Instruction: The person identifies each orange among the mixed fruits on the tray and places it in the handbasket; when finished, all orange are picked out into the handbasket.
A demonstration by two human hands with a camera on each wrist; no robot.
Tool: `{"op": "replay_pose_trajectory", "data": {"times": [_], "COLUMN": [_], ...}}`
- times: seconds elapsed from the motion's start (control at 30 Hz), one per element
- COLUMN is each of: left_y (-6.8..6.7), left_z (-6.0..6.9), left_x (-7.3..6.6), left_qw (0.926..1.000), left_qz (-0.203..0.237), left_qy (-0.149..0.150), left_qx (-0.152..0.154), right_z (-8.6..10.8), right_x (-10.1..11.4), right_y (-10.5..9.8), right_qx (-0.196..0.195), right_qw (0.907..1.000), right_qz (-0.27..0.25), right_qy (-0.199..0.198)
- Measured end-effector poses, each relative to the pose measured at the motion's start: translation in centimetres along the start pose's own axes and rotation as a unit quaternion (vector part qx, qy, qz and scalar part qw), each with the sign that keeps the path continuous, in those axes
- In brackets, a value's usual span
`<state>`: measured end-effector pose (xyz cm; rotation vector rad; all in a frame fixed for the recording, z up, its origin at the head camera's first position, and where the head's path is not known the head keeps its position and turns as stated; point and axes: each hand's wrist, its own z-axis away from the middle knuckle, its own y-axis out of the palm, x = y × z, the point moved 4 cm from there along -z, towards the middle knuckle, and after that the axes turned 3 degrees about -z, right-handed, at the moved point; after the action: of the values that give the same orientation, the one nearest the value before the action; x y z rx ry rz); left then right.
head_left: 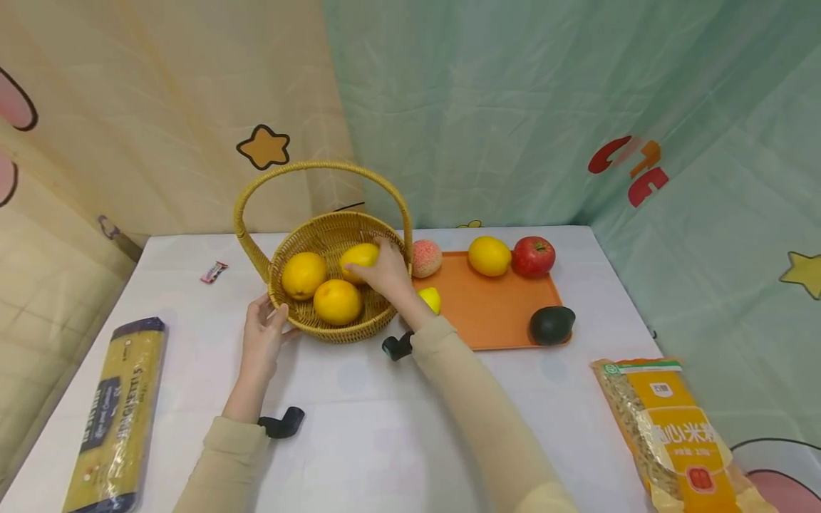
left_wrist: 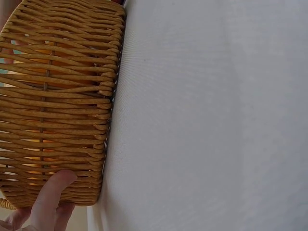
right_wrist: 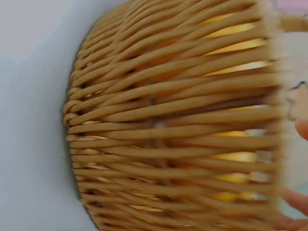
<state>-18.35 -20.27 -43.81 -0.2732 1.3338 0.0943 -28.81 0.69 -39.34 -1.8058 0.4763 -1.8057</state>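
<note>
A wicker basket (head_left: 346, 331) with a tall arched handle stands at the back left of the table. Inside its rim, my right hand (head_left: 388, 274) holds a yellow lemon (head_left: 360, 258) between thumb and fingers. Two rounder yellow-orange fruits, one to the left (head_left: 304, 276) and one in front (head_left: 338, 302), lie beside that lemon. My left hand (head_left: 261, 338) rests against the basket's outer left side; in the left wrist view its finger (left_wrist: 50, 195) presses the woven wall (left_wrist: 62, 120). The right wrist view shows mostly the basket wall (right_wrist: 192, 115), with fingers (right_wrist: 293, 204) cut off at the edge.
An orange tray (head_left: 474, 306) right of the basket carries a lemon (head_left: 489, 256), a red apple (head_left: 534, 256) and a dark avocado (head_left: 551, 325). By its left edge are a peach (head_left: 426, 258) and a small yellow fruit (head_left: 431, 299). Spaghetti (head_left: 118, 413), a candy (head_left: 214, 271) and a grain bag (head_left: 680, 434) lie around.
</note>
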Motion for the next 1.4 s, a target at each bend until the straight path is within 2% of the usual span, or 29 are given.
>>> {"op": "replay_pose_trajectory", "data": {"times": [0.1, 0.17, 0.33, 0.43, 0.53, 0.73, 0.93, 1.07, 1.27, 1.4], "left_y": [-0.1, -0.2, -0.2, -0.2, -0.2, -0.3, -0.2, -0.2, -0.1, 0.0], "left_z": [0.1, 0.1, 0.2, 0.2, 0.2, 0.3, 0.2, 0.1, 0.1, 0.0], "left_x": [0.1, 0.2, 0.4, 0.4, 0.4, 0.3, 0.3, 0.4, 0.2, 0.1], "left_qw": [1.0000, 1.0000, 1.0000, 1.0000, 1.0000, 1.0000, 1.0000, 1.0000, 1.0000, 0.9999], "left_qz": [-0.002, -0.002, -0.001, 0.000, 0.005, 0.004, 0.003, 0.001, 0.004, 0.002], "left_qy": [0.001, 0.000, -0.001, -0.001, 0.000, 0.003, 0.002, 0.001, 0.004, 0.007], "left_qx": [-0.003, -0.003, 0.000, 0.000, 0.000, 0.000, 0.000, -0.001, 0.008, 0.010], "right_z": [1.2, 2.3, 4.4, 5.0, 5.2, 4.6, 2.8, 1.5, 0.4, 0.1], "right_x": [0.2, -0.2, -2.2, -3.6, -5.2, -8.1, -10.6, -11.9, -13.3, -14.3], "right_y": [-1.3, -2.5, -5.9, -8.1, -10.3, -14.2, -16.5, -16.6, -15.6, -15.0], "right_qx": [-0.001, -0.006, -0.045, -0.083, -0.118, -0.170, -0.180, -0.164, -0.140, -0.110], "right_qw": [0.9989, 0.9963, 0.9822, 0.9741, 0.9702, 0.9733, 0.9802, 0.9861, 0.9890, 0.9901], "right_qz": [-0.029, -0.070, -0.163, -0.181, -0.180, -0.136, -0.076, -0.027, -0.006, 0.031], "right_qy": [-0.036, -0.051, -0.082, -0.106, -0.112, -0.074, -0.028, -0.002, 0.047, 0.081]}}
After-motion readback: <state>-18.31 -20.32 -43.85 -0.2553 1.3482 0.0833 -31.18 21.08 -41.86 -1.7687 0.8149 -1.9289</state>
